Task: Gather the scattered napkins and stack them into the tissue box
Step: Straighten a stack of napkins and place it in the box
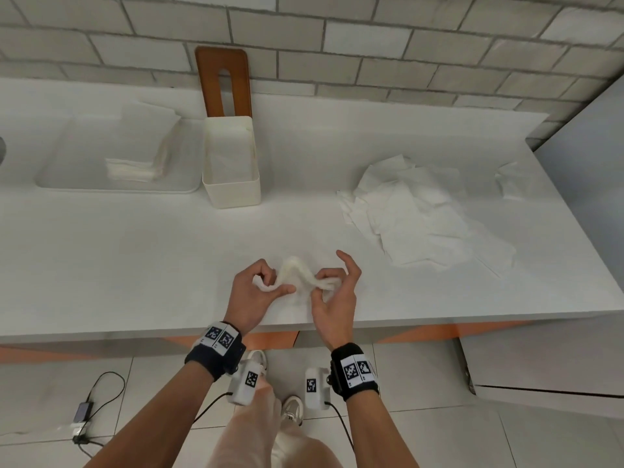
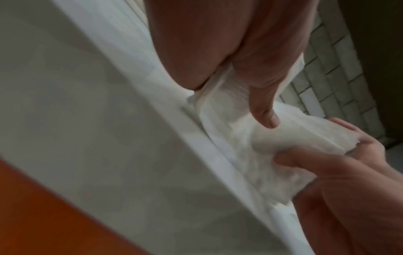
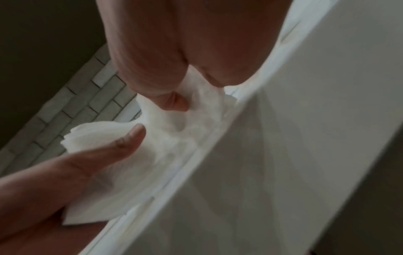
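A small bundle of white napkins (image 1: 297,273) bows upward between my two hands near the counter's front edge. My left hand (image 1: 261,285) pinches its left end and my right hand (image 1: 329,282) pinches its right end, index finger raised. The left wrist view shows the napkins (image 2: 235,138) under my left thumb, and the right wrist view shows the napkins (image 3: 181,124) pinched by my right hand. The white tissue box (image 1: 233,194) stands open at the back centre, with napkins inside. A loose heap of scattered napkins (image 1: 418,214) lies to the right.
A brown wooden lid (image 1: 223,79) with a slot leans on the tiled wall behind the box. A shallow white tray (image 1: 84,184) at the back left holds folded napkins (image 1: 141,153). One crumpled napkin (image 1: 513,180) lies near the counter's right edge.
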`<control>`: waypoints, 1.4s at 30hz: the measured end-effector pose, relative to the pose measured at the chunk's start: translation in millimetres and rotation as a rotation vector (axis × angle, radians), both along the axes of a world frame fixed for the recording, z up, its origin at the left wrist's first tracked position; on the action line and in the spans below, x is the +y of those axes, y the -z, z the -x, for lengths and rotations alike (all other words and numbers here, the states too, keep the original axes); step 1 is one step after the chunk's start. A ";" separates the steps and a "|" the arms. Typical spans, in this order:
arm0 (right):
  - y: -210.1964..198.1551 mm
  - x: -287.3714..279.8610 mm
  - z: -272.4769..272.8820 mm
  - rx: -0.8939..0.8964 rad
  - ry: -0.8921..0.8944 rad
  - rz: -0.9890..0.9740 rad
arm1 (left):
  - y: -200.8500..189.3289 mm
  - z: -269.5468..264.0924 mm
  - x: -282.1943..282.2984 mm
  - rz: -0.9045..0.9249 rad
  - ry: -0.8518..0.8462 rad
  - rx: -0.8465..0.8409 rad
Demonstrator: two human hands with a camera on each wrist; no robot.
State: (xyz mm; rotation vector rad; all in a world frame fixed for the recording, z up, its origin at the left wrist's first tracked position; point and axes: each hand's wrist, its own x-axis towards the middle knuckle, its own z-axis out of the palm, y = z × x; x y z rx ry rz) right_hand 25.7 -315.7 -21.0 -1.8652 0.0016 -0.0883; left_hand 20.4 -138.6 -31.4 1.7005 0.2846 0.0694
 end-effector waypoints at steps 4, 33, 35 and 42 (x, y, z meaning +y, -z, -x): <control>-17.3 -4.9 -2.3 -0.104 0.063 -0.069 | -25.9 -7.1 5.9 0.063 -0.079 -0.207; -66.3 -25.6 -32.3 -0.004 -0.427 0.321 | -85.9 -12.6 10.6 -0.565 0.253 -0.397; -81.8 -22.2 -40.7 0.040 -0.472 0.265 | -107.3 -17.8 1.9 -0.529 0.234 -0.452; -44.5 -55.1 -63.3 0.145 -0.374 0.325 | -55.3 -32.9 19.7 -0.606 0.061 -0.119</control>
